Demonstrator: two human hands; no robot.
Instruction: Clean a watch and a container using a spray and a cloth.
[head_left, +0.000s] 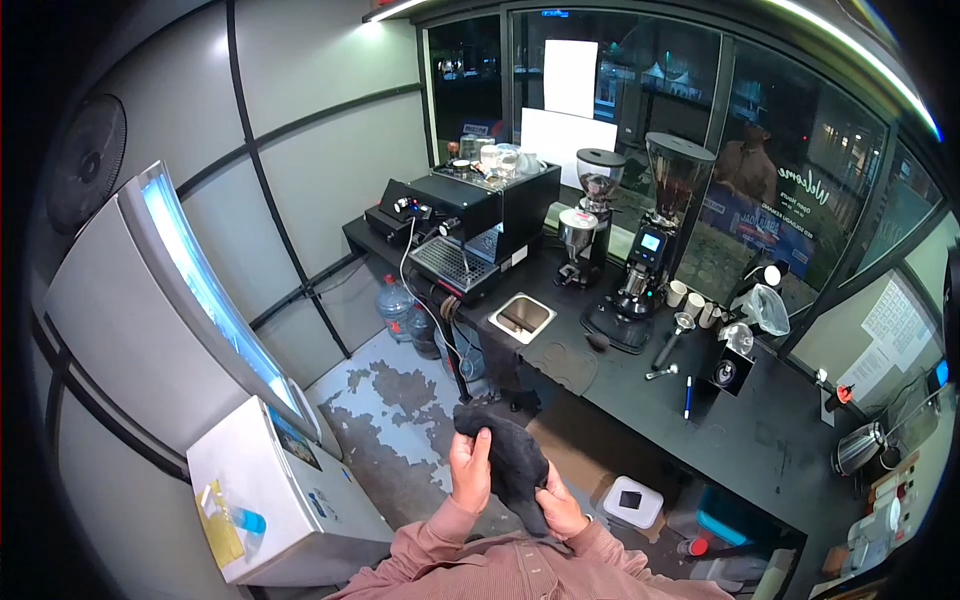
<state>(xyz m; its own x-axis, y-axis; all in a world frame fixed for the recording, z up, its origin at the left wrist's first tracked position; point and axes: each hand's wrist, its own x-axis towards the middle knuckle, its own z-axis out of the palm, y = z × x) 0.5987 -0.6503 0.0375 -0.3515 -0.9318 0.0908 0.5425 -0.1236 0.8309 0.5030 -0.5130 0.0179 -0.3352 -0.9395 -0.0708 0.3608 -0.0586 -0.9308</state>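
Observation:
A dark cloth (510, 457) is stretched between my two hands, just in front of my chest. My left hand (471, 469) pinches its upper left part, thumb on top. Lower down on the right side, my right hand (561, 504) grips the cloth's edge. Beyond the hands runs a black counter (637, 382). On it stand an espresso machine (480, 217) with a drip tray, a steel pan (523, 316) set in the counter, and two coffee grinders, one chrome-fronted (581, 232) and one with a lit display (649, 255).
A portafilter (667, 341), a blue-and-white pen (688, 397) and paper cups (694, 304) sit on the counter; a steel kettle (859, 448) stands further right. To my left are a white chest (262, 495) with a spray bottle (244, 517) and a lit fridge (150, 285). Water jugs (395, 307) stand below the counter.

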